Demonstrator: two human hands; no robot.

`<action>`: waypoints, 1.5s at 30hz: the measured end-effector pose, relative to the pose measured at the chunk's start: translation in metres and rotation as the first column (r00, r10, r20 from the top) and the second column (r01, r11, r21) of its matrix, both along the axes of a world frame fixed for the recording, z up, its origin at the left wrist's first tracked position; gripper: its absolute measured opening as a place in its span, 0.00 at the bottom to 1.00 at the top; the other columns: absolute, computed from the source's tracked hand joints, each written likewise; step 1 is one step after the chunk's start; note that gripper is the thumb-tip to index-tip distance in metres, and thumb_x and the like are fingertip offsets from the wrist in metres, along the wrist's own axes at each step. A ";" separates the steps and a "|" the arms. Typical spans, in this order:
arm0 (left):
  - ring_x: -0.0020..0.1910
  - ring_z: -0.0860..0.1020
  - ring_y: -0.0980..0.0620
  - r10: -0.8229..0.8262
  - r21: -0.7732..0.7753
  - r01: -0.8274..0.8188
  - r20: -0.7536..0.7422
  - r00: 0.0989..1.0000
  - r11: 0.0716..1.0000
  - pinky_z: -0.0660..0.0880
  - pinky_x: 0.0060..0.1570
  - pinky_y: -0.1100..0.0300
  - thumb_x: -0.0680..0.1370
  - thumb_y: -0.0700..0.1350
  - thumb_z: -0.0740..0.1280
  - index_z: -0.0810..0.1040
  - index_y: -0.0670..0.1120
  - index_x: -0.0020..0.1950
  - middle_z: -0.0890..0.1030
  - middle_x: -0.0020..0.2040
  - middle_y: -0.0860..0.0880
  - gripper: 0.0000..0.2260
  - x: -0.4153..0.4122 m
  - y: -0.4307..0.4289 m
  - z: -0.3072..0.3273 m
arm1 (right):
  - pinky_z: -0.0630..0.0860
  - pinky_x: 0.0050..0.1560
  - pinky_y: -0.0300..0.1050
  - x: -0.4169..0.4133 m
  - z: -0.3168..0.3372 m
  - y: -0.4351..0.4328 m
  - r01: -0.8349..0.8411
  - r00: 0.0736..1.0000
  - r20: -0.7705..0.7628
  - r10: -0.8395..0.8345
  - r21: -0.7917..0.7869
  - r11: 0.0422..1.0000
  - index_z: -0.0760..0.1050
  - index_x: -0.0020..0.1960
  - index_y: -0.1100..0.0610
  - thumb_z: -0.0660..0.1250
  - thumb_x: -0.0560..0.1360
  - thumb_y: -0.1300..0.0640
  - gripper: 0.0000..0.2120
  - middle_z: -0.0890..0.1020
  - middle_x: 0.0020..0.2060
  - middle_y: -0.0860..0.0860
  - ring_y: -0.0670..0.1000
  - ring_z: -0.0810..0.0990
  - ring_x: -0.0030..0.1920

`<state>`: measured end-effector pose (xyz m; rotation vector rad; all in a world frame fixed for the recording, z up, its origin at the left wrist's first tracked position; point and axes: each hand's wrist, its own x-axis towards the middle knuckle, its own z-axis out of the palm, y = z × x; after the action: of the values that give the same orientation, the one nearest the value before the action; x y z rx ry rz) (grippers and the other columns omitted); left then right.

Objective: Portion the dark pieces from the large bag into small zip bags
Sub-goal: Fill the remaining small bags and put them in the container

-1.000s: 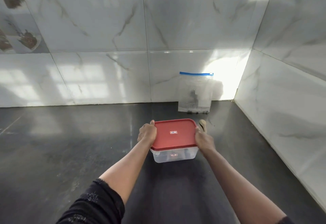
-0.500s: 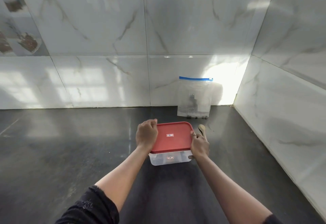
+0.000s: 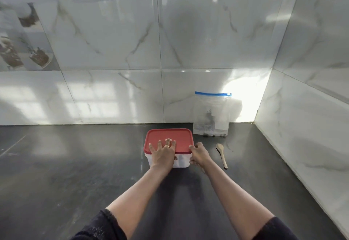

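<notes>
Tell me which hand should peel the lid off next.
Right, probably. The right hand grips the near right corner of the lid, ready to peel up. The left hand lies flat on the lid, better for steadying the box.

left hand (image 3: pixel 164 154) flat on red lid (image 3: pixel 170 137), right hand (image 3: pixel 199 154) gripping corner

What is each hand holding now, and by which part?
The right hand grips the container at its near right corner. The left hand holds nothing: its fingers lie flat on the red lid.
</notes>
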<state>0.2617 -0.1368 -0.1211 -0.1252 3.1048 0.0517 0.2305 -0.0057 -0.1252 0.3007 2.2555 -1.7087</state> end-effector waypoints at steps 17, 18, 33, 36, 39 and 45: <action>0.76 0.45 0.42 0.173 0.164 -0.173 0.019 0.985 0.971 0.43 0.63 0.24 0.81 0.42 0.58 0.49 0.58 0.76 0.49 0.78 0.53 0.29 -0.066 -0.003 0.005 | 0.73 0.44 0.48 -0.043 -0.021 0.020 0.036 0.943 -0.252 0.218 0.727 0.686 0.66 0.67 0.51 0.57 0.80 0.61 0.17 0.79 0.57 0.55 0.57 0.76 0.60; 0.76 0.46 0.42 0.173 0.151 -0.174 0.017 0.985 0.973 0.45 0.63 0.24 0.81 0.42 0.58 0.48 0.59 0.76 0.49 0.78 0.53 0.29 -0.070 -0.005 0.005 | 0.74 0.44 0.47 -0.044 -0.024 0.026 0.084 0.958 -0.230 0.169 0.794 0.603 0.68 0.65 0.56 0.56 0.79 0.64 0.15 0.79 0.57 0.56 0.57 0.77 0.59; 0.76 0.48 0.45 0.184 0.138 -0.182 0.004 0.983 0.973 0.48 0.64 0.26 0.81 0.46 0.58 0.50 0.61 0.76 0.51 0.77 0.56 0.27 -0.118 -0.032 0.004 | 0.79 0.50 0.47 -0.059 -0.053 0.067 0.110 0.994 -0.092 -0.063 0.905 0.411 0.75 0.62 0.58 0.54 0.79 0.63 0.16 0.79 0.55 0.56 0.55 0.78 0.56; 0.76 0.47 0.45 0.183 0.152 -0.181 -0.001 0.983 0.972 0.46 0.64 0.26 0.81 0.44 0.58 0.50 0.61 0.76 0.51 0.77 0.57 0.28 -0.121 -0.035 0.004 | 0.78 0.52 0.48 -0.060 -0.048 0.063 0.138 0.990 -0.102 -0.101 0.872 0.469 0.77 0.61 0.60 0.52 0.82 0.57 0.17 0.80 0.55 0.56 0.56 0.79 0.57; 0.77 0.47 0.45 0.176 0.143 -0.174 -0.004 0.984 0.974 0.46 0.65 0.27 0.81 0.45 0.58 0.49 0.60 0.76 0.50 0.77 0.56 0.28 -0.125 -0.039 0.004 | 0.77 0.53 0.47 -0.069 -0.039 0.045 0.140 0.990 -0.117 -0.076 0.792 0.594 0.77 0.59 0.60 0.57 0.81 0.57 0.14 0.80 0.55 0.56 0.58 0.78 0.58; 0.77 0.47 0.45 0.173 0.129 -0.170 -0.012 0.985 0.977 0.48 0.65 0.27 0.80 0.46 0.60 0.49 0.61 0.76 0.51 0.77 0.57 0.29 -0.133 -0.047 0.001 | 0.73 0.58 0.50 -0.095 -0.012 -0.003 0.219 0.968 -0.002 -0.252 0.498 0.839 0.77 0.59 0.62 0.62 0.78 0.60 0.13 0.79 0.58 0.60 0.61 0.75 0.61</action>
<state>0.1285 -0.1839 -0.1197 -0.3907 3.0935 0.2576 0.1356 -0.0087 -0.1377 0.7629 2.6710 -1.1562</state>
